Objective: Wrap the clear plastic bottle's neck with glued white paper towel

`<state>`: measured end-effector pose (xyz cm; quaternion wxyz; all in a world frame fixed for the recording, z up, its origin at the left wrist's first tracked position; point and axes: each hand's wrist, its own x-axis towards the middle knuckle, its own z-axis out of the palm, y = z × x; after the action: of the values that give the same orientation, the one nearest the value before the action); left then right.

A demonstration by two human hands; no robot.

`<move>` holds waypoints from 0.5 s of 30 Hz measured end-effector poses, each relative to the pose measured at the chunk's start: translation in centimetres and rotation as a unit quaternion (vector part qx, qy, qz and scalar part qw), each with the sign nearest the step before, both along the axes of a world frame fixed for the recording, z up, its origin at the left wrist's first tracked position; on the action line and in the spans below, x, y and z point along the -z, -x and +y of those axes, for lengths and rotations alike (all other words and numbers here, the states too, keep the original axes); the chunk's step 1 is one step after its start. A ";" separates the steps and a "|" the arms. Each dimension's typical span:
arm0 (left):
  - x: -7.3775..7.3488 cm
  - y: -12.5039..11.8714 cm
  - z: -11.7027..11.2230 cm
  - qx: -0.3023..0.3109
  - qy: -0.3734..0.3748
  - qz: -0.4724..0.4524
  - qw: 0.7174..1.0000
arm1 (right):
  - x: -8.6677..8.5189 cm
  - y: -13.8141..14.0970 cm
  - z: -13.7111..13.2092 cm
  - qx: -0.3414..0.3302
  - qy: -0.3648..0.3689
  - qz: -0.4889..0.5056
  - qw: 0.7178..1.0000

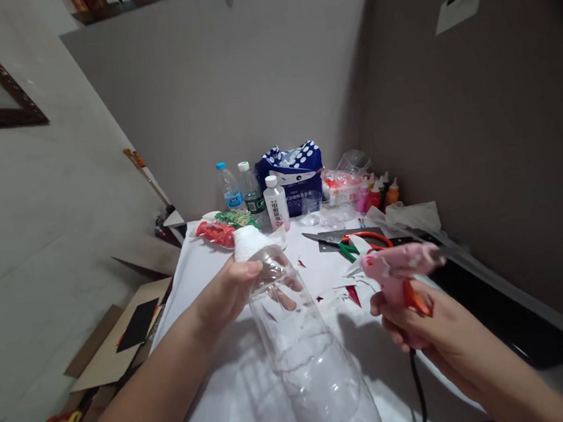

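My left hand is wrapped round the neck of a large clear plastic bottle, held over the white table. The bottle's top is covered in something white and its body points toward me. My right hand grips a pink glue gun with an orange trigger, its nozzle pointing left toward the bottle. A black cord hangs from the gun's handle. Gun tip and bottle are a short way apart.
At the table's far end stand three small bottles, a blue dotted bag, paint bottles, red-green wrapping and scissors. Red scraps lie mid-table. Grey walls close the back and right. Cardboard lies on the floor left.
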<state>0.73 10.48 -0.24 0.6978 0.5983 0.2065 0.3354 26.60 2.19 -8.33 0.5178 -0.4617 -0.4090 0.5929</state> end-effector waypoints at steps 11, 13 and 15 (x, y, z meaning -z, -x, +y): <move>0.8 -0.3 0.2 -0.003 0.019 -0.001 1.000 | -2.2 -0.1 -0.7 -0.040 0.030 0.129 0.990; 0.9 -0.5 0.2 -0.003 0.020 -0.002 1.000 | -2.5 0.1 -0.7 -0.022 0.028 0.115 0.993; 0.9 -0.6 0.1 -0.004 0.020 -0.004 1.000 | -2.6 0.3 -0.5 0.002 0.032 0.098 0.995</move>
<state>1.36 10.59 -1.10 0.7090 0.5820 0.2133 0.3364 26.31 1.73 -5.77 0.5412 -0.4186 -0.3367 0.6469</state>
